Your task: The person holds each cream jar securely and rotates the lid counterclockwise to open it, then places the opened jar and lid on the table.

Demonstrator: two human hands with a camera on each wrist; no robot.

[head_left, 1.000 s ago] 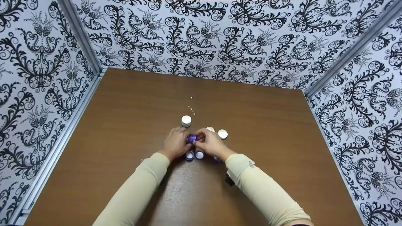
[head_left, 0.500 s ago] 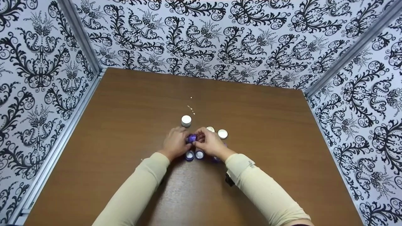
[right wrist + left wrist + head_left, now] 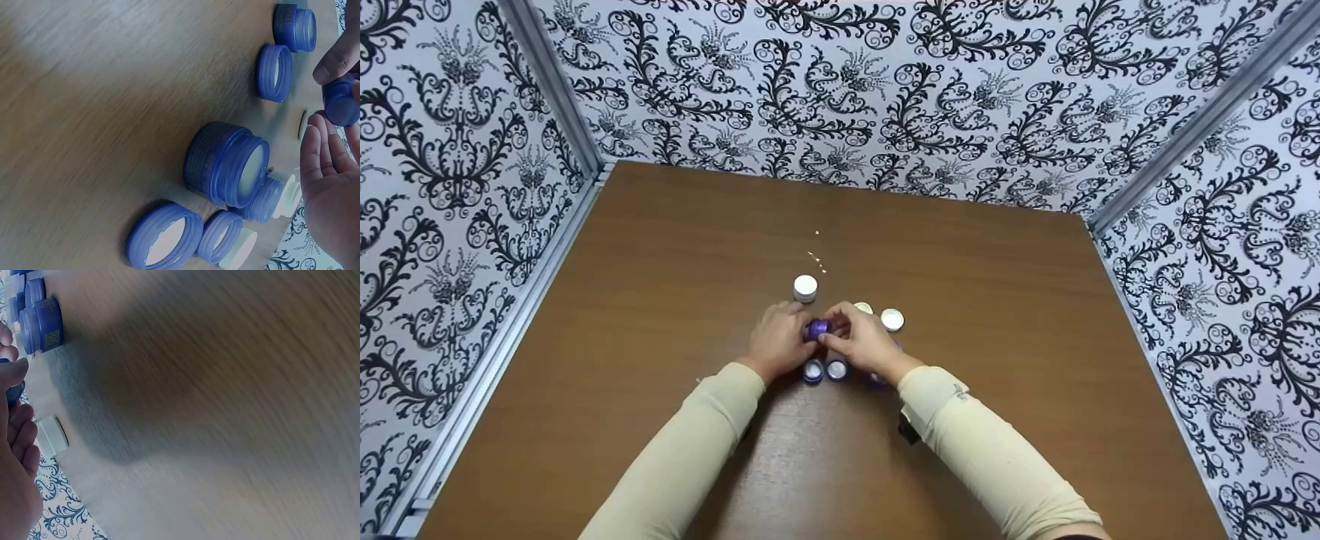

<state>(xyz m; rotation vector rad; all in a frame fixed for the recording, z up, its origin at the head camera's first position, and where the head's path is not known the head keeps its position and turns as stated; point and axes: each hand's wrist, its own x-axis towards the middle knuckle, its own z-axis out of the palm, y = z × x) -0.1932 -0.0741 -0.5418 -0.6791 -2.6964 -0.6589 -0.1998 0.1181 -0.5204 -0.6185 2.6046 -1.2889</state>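
A small purple jar [image 3: 818, 328] is held between both hands in the head view; whether its lid is on is hard to tell. My left hand [image 3: 781, 339] grips it from the left, the thumb against its side in the right wrist view. The right hand [image 3: 862, 343] pinches it from the other side with thumb and fingers. Just below them in the head view stand an open purple jar [image 3: 813, 371] and a purple lid [image 3: 837, 369]. By the right wrist are a larger open purple jar [image 3: 225, 166], its wide ring-edged lid [image 3: 165, 236] and a smaller purple jar [image 3: 261, 199].
Beyond the left hand stands a white-topped jar [image 3: 805, 289]. A round white piece [image 3: 892, 319] lies past the right hand, with another white piece [image 3: 862, 308] partly hidden. Small white specks [image 3: 817, 260] dot the brown table [image 3: 990, 300]. Patterned walls [image 3: 840, 90] enclose it.
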